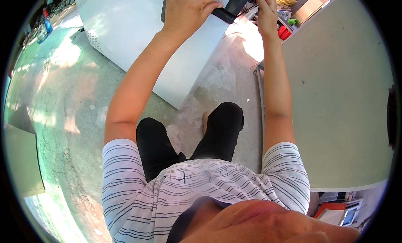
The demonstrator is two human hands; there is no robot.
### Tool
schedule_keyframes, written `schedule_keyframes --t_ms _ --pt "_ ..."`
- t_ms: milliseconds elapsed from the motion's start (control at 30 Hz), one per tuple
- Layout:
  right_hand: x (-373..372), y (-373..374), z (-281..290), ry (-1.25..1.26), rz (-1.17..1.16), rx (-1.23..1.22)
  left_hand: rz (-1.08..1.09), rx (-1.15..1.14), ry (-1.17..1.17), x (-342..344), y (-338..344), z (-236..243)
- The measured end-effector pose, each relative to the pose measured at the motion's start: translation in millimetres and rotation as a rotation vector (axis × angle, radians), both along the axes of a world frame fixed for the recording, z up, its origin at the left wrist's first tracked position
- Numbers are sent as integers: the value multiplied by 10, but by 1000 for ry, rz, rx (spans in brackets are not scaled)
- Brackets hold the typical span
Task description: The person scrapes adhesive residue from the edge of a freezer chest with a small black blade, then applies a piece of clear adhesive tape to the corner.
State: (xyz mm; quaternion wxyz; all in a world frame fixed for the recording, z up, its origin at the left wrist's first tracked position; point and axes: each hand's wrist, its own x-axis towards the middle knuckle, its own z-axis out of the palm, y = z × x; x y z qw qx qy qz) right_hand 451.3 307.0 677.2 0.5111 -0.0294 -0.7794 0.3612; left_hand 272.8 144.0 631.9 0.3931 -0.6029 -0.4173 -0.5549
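My left hand (190, 8) is at the top edge of the view, over a large white box-shaped appliance (121, 29). Its fingers and thumb close around part of a black device (238, 3) with a blocky dark end, which lies on the appliance's top right corner. My right hand (266, 17) is held up to the right of that device, its fingers bent together. The upper frame edge cuts it off, so what it pinches, if anything, cannot be made out.
On my right stands a broad pale green-grey panel or tabletop (335, 96). Behind it are a cardboard piece (312, 6) and red items (284, 32). Cracked concrete floor (79, 105) spreads to my left, with a blue object (48, 26) farther off. A green-grey board (23, 159) is at lower left.
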Motion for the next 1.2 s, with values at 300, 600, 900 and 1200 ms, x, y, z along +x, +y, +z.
schedule_keyframes --t_ms 300,600,900,1200 --pt "24 42 9 -17 -16 53 104 -18 170 -49 80 105" --pt "22 19 8 -2 -33 78 63 14 100 -76 107 -141" --pt "35 8 -23 -14 -25 41 97 -11 188 -170 117 -187" --pt "50 41 -20 -43 -76 80 129 109 95 -125 261 -467"
